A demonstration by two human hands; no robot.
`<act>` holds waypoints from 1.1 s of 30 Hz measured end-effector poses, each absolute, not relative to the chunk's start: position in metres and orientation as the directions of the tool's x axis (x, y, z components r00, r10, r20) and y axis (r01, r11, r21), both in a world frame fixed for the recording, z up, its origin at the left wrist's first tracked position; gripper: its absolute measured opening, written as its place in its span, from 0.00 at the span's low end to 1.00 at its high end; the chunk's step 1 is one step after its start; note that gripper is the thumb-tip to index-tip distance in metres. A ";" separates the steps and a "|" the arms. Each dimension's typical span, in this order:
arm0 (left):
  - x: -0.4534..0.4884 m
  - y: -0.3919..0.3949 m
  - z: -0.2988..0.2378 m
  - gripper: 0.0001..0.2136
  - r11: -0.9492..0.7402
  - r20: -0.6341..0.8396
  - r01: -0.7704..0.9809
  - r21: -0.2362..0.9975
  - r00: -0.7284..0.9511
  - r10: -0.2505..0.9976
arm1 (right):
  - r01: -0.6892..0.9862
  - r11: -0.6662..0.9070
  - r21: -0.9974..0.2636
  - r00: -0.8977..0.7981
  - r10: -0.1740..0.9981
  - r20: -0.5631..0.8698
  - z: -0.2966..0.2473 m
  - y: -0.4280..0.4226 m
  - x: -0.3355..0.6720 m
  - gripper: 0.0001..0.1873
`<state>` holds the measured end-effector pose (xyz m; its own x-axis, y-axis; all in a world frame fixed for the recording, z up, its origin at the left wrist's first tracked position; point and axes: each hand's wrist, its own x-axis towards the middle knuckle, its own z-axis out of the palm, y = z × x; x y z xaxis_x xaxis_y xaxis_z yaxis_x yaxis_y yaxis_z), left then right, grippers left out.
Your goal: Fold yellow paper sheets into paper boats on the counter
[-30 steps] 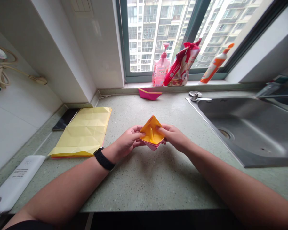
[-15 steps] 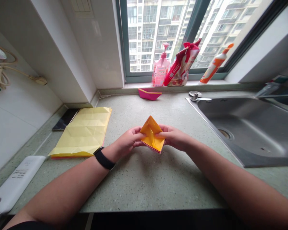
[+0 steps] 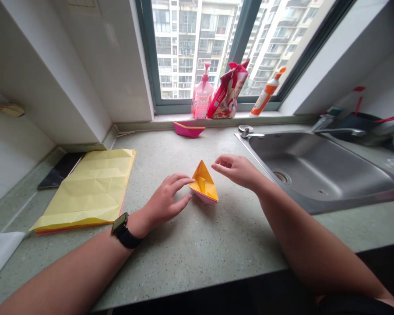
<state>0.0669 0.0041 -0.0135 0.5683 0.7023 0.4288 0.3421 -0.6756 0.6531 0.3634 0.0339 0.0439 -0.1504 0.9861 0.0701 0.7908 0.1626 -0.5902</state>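
A folded paper boat (image 3: 203, 187), orange inside and pink outside, rests on the speckled green countertop (image 3: 200, 249). My left hand (image 3: 166, 202) lies beside it on the left, fingers stretched out, fingertips touching the boat's left edge. My right hand (image 3: 237, 169) hovers just right of and above the boat, fingers loosely curled, holding nothing. A black watch (image 3: 124, 231) is on my left wrist.
A stack of creased yellow paper (image 3: 88, 188) lies at left, a dark phone (image 3: 57, 169) behind it. A second pink paper boat (image 3: 188, 129) sits near the sill. A pink pump bottle (image 3: 202, 94), red bag (image 3: 228, 91) and orange bottle (image 3: 265, 92) stand on the sill. A steel sink (image 3: 315, 168) is at right.
Both hands held the boat up a second ago; now it rests on the countertop, the right hand has let go and lifted away, and the left hand has opened beside it. The view shifted right.
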 end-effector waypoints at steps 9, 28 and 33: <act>0.067 0.003 -0.020 0.15 -0.780 0.431 0.367 0.506 0.676 0.598 | 0.726 0.281 -0.627 -0.549 0.787 -0.282 0.066 0.014 0.362 0.28; 0.063 0.008 -0.027 0.15 -0.685 0.407 0.402 0.607 0.582 0.703 | 0.912 0.244 -0.331 -0.115 0.924 0.365 0.041 0.050 0.395 0.12; 0.063 0.008 -0.029 0.13 -0.675 0.384 0.401 0.620 0.594 0.706 | 0.946 0.052 -0.319 0.030 0.968 0.248 0.044 0.057 0.418 0.09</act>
